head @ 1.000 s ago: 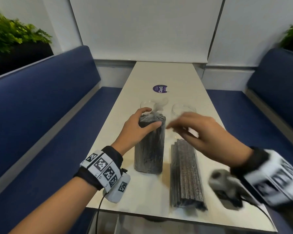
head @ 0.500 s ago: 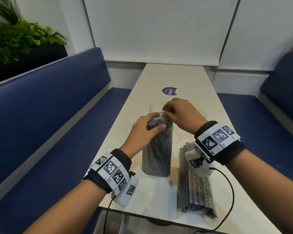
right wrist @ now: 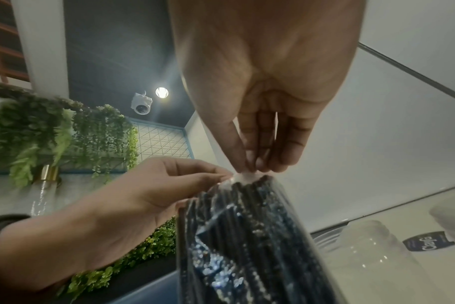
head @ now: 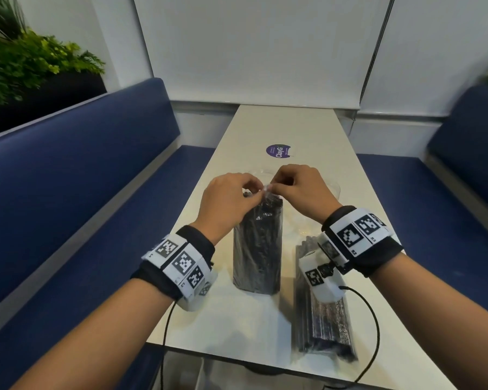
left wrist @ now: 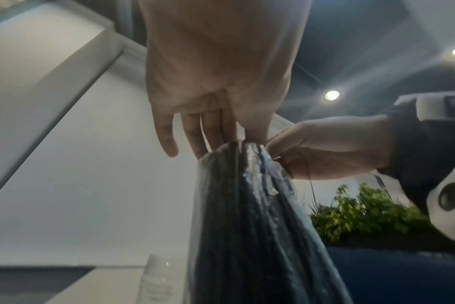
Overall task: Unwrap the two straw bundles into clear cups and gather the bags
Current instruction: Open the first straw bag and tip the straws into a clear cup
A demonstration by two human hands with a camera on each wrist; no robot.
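A bundle of black straws in a clear bag point(head: 257, 249) stands upright on the white table point(head: 265, 128). My left hand point(head: 231, 192) and right hand point(head: 299, 190) meet above it, and both pinch the gathered top of the bag point(head: 265, 190). The wrist views show the pinch: left hand point(left wrist: 221, 131) and right hand point(right wrist: 257, 156) at the bag's twisted top point(right wrist: 244, 176). A second bagged straw bundle point(head: 324, 322) lies flat to the right, partly under my right wrist. Two clear cups point(head: 262, 173) point(head: 334, 187) stand behind my hands, mostly hidden.
A round purple sticker point(head: 278, 151) sits farther along the table. Blue bench seats point(head: 68, 175) point(head: 445, 198) flank the table on both sides. Green plants point(head: 26, 66) stand behind the left bench. A cable point(head: 373, 333) trails from my right wrist over the near table edge.
My right hand came in from the right to the bag's top. My left hand moved up from the bundle's side, and now both pinch the gathered plastic.
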